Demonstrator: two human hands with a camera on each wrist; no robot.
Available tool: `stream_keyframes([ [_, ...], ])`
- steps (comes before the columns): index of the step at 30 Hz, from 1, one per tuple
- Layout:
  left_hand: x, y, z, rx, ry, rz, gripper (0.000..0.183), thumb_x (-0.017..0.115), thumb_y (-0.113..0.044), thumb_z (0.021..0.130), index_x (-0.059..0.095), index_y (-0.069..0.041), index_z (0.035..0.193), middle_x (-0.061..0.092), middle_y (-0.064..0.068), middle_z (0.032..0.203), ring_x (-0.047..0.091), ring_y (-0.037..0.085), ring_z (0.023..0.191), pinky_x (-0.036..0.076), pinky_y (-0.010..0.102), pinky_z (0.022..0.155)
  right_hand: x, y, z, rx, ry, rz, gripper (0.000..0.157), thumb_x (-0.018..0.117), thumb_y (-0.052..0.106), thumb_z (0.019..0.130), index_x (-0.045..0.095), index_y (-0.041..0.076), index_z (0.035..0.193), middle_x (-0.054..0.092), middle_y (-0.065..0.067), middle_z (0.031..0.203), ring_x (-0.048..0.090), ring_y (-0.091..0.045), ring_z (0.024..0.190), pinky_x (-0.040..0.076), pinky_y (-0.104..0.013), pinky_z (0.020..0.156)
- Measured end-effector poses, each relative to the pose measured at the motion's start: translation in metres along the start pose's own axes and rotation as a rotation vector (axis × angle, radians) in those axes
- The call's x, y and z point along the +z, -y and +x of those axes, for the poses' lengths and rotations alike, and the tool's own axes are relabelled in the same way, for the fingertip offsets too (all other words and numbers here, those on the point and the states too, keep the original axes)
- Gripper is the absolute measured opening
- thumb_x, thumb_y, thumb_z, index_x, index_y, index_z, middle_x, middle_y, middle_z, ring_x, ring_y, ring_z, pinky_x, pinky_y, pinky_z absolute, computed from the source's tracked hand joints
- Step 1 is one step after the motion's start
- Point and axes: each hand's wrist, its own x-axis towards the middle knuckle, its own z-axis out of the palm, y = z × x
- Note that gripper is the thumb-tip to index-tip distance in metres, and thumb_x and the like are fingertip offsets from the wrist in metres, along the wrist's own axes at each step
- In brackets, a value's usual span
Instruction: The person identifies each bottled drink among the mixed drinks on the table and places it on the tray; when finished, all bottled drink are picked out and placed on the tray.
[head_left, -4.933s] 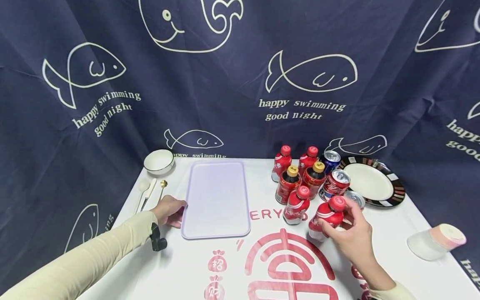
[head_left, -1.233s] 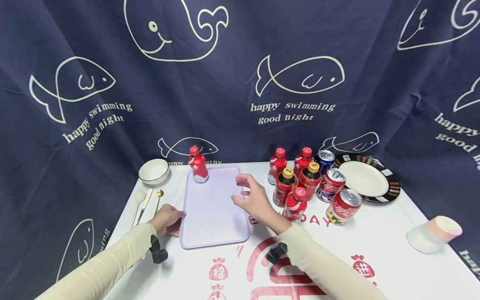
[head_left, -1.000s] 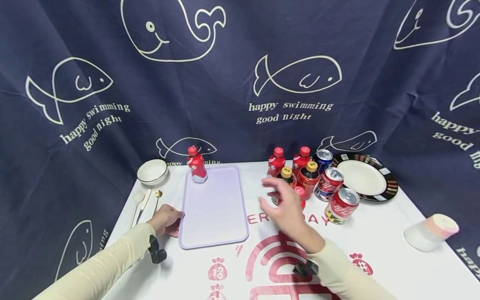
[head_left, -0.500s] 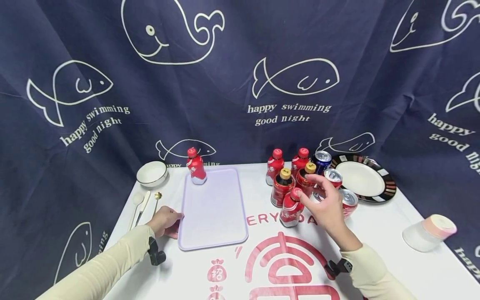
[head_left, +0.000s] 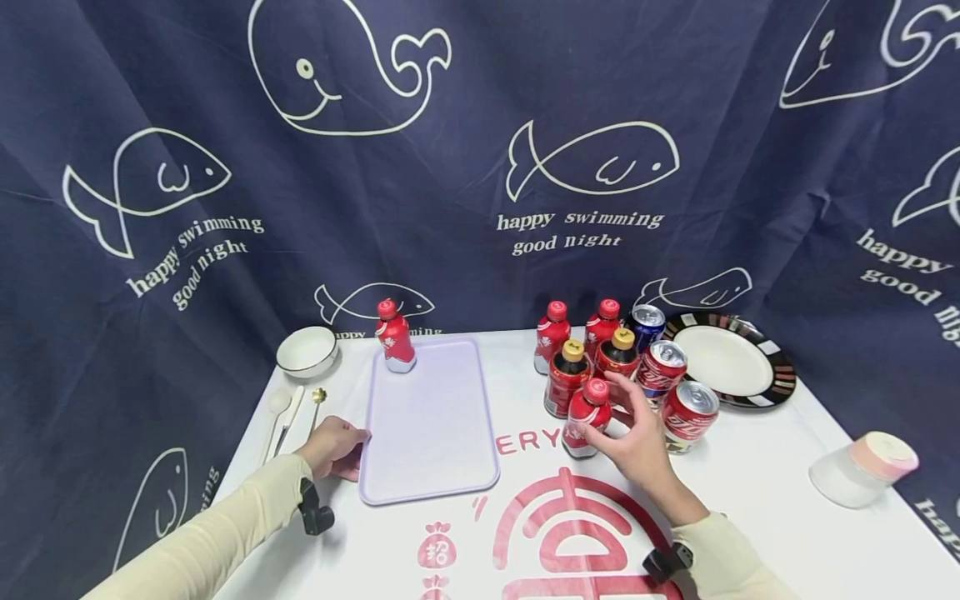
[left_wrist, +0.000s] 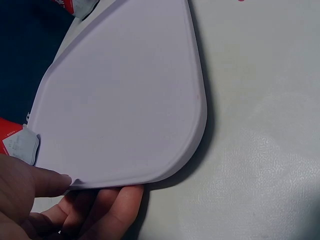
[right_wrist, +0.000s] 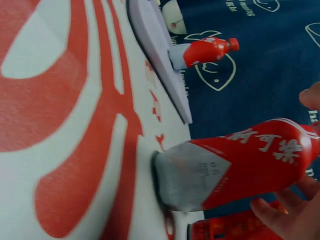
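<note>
My left hand [head_left: 335,447] pinches the near left edge of a pale lilac tray [head_left: 431,425]. In the left wrist view its thumb [left_wrist: 52,183] lies at the rim and its fingers are curled underneath. A red cola bottle [head_left: 395,346] stands upright at the tray's far left corner. My right hand [head_left: 637,437] is spread around another red cola bottle [head_left: 585,423], which stands on the table in front of the drinks. In the right wrist view, a gap shows between the thumb [right_wrist: 311,97] and this bottle; the fingers curve past its other side.
Close behind the right hand stand gold-capped bottles [head_left: 566,387], more red bottles [head_left: 552,340] and several cans [head_left: 688,411]. A dark-rimmed plate [head_left: 780,379] is at the back right, a pink-lidded jar [head_left: 847,475] at the right. Left are a bowl [head_left: 307,352] and spoons [head_left: 277,404].
One red bottle went from the right group to the tray's far left corner. The right hand let it go, moved back right, and now surrounds another. The left hand stays on the tray.
</note>
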Motion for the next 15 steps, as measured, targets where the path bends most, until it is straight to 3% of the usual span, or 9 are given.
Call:
stream_keyframes([
  [5, 0.000, 0.001, 0.000, 0.002, -0.003, -0.002, 0.017, 0.055, -0.013, 0.088, 0.053, 0.003, 0.083, 0.055, 0.009, 0.061, 0.055, 0.015, 0.048, 0.058, 0.035, 0.049, 0.005, -0.005, -0.003, -0.014, -0.015, 0.012, 0.074, 0.078, 0.010, 0.072, 0.039, 0.012, 0.134, 0.053, -0.007, 0.123, 0.051, -0.010, 0.105, 0.053, -0.026, 0.083],
  [15, -0.001, 0.000, -0.001, -0.002, -0.007, -0.022, 0.017, 0.057, -0.013, 0.087, 0.053, 0.003, 0.086, 0.056, 0.009, 0.062, 0.055, 0.015, 0.049, 0.058, 0.034, 0.050, 0.015, -0.015, -0.006, 0.009, -0.017, 0.107, 0.075, 0.076, 0.003, 0.072, 0.038, 0.009, 0.136, 0.051, -0.011, 0.125, 0.052, -0.010, 0.103, 0.052, -0.019, 0.081],
])
